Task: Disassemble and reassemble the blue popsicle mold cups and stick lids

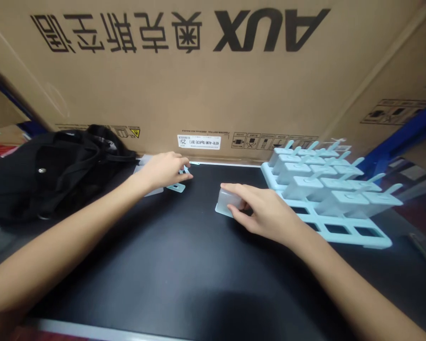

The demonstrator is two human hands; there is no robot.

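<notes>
Head view: left of the rack point(369, 240), right hand point(266, 208) grips translucent mould point(228, 199), left hand point(163, 168), hold indeterminable, apparently selects blue piece point(180, 189), requiring clean pinch.

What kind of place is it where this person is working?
It is probably a storage room or warehouse corner. A large cardboard box with upside-down printing stands behind the black surface, and blue metal posts, like shelving, show at both sides.

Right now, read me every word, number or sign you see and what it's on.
"AUX": cardboard box, upside down.
"奥克斯空调": cardboard box, upside down.
"KFR-46W/BpR3E(B1)": white label, upside down.
"25": white label.
"A2L": cardboard box, beside yellow warning triangle.
Fine print, handling icons: too small or blurred.
</notes>
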